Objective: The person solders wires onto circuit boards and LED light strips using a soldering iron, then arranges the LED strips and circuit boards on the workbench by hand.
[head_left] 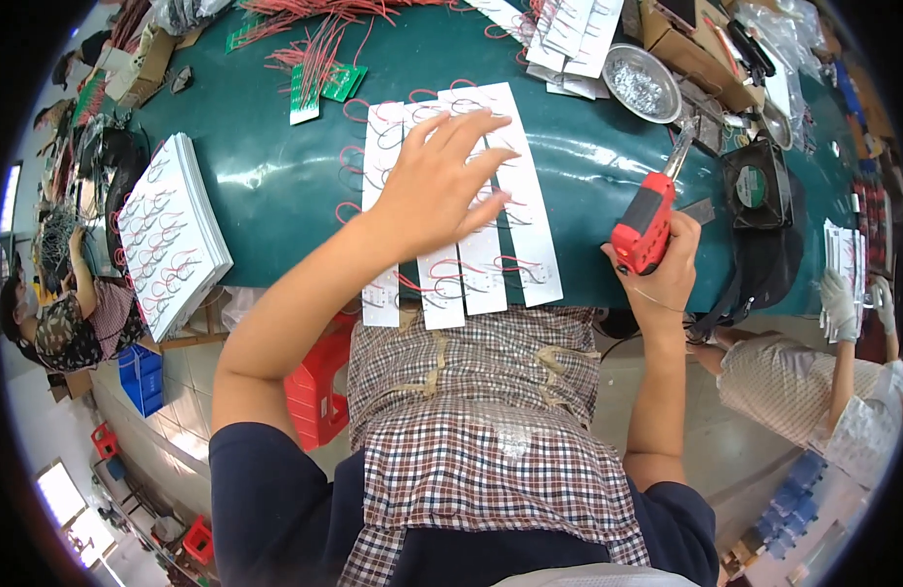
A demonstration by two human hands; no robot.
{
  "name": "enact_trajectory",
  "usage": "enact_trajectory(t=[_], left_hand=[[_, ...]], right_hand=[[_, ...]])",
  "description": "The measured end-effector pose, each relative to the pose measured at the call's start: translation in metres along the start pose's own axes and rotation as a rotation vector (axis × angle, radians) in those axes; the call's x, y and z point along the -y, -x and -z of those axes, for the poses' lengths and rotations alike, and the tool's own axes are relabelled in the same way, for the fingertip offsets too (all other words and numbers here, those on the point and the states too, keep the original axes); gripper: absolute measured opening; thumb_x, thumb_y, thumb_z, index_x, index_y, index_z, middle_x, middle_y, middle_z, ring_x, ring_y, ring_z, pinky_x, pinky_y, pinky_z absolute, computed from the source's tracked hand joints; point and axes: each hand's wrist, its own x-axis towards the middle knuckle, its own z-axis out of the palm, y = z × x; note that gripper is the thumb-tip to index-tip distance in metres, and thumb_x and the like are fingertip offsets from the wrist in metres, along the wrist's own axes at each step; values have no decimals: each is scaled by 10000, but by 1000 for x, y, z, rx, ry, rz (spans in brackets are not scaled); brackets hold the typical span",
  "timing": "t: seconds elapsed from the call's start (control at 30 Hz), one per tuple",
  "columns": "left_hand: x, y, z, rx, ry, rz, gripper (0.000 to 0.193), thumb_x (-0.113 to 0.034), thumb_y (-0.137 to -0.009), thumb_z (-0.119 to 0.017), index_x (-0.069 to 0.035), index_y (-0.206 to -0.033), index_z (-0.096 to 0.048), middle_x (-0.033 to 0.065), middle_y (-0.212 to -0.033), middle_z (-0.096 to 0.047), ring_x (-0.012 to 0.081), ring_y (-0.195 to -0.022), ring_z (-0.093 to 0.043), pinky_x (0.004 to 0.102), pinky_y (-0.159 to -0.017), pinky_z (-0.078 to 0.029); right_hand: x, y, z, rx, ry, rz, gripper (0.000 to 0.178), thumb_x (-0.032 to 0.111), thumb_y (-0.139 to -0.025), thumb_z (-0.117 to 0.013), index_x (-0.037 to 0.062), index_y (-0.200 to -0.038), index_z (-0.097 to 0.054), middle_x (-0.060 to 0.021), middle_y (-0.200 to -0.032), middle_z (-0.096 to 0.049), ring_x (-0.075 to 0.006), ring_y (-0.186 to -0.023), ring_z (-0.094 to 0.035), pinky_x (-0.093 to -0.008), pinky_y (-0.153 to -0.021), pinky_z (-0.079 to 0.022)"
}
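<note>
Several long white strips [530, 240] lie side by side on the green tabletop in front of me, with loops of red and black wire along them. My left hand [442, 181] is over the strips with its fingers spread and nothing in it; whether it touches them I cannot tell. To their right, my right hand [670, 259] is closed round a red-and-black pistol-shaped tool [644, 225] with a metal barrel. The barrel points away from me, toward a metal bowl [642, 83] of small silvery bits.
At the left edge stands a stack of white boards [182, 235] with red wires. Green circuit boards [319, 86] and bundled red wires [324, 8] lie at the back. A square black fan [757, 186] and a cardboard box [701, 54] are at right. Co-workers sit on both sides.
</note>
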Motion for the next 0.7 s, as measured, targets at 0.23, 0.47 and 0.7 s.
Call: enact_trajectory(t=[0.23,0.47,0.7], left_hand=[[67,-147,-62,-151,-76,108,309,-210,-848,-710,-96,-1126,-634,97,-1118,-627,298,-1030,-611,456,-890,-491],[91,-204,-88,-215,-224,297,371,-342,-791,-775,-74,-1026,-675,115,-986,-678,313,-952,-656,462,-819,-518],[97,-232,-87,-176,-350,420,404,-407,-797,-778,-81,-1013,-676,109,-1012,-670,268,-981,-629,411,-824,-447]], right_hand=[[4,3,3,32,-17,-93,767,155,-614,-930,52,-1203,-450,-148,-1156,-516,-367,-1003,-594,-421,-792,-520],[6,11,12,23,-25,-148,703,83,-604,-879,51,-1161,-451,-157,-1161,-506,-378,-963,-607,-436,-719,-526],[9,12,11,7,-92,-168,675,42,-624,-870,58,-1156,-455,-151,-1123,-505,-369,-977,-588,-415,-767,-512]])
